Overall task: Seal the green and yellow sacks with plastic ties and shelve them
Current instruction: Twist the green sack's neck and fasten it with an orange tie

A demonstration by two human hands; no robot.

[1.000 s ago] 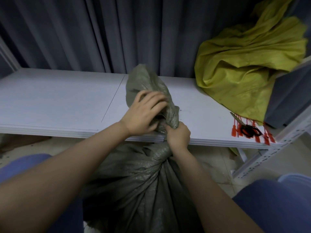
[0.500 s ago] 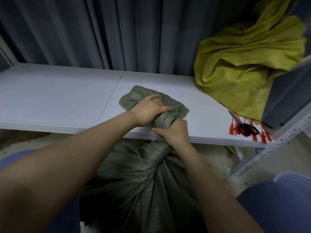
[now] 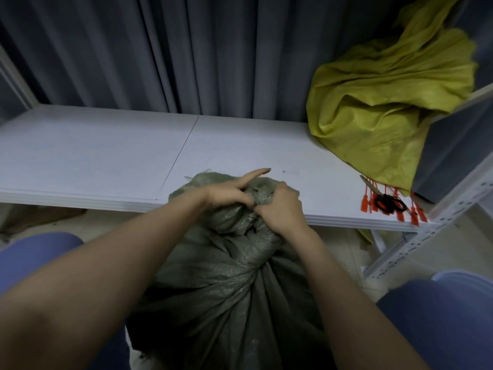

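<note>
The green woven sack [image 3: 226, 297] stands on the floor between my knees, its neck twisted and folded over against the front edge of the white shelf [image 3: 106, 158]. My left hand [image 3: 229, 196] presses down on the bunched top with its forefinger stretched out. My right hand [image 3: 282, 209] clutches the twisted neck just beside it. The yellow sack [image 3: 378, 113] lies crumpled and unsealed at the shelf's right end. Several orange plastic ties [image 3: 413, 213] lie at the shelf's front right corner.
Black-handled scissors [image 3: 386, 202] rest on the ties. A grey curtain [image 3: 186, 49] hangs behind the shelf. A perforated metal upright [image 3: 426, 236] of the rack slants at the right. My blue-clad knees flank the sack.
The sack's loose top, upright a second ago, has been folded down onto the neck. Both hands have moved lower and closer together on the bunched fabric.
</note>
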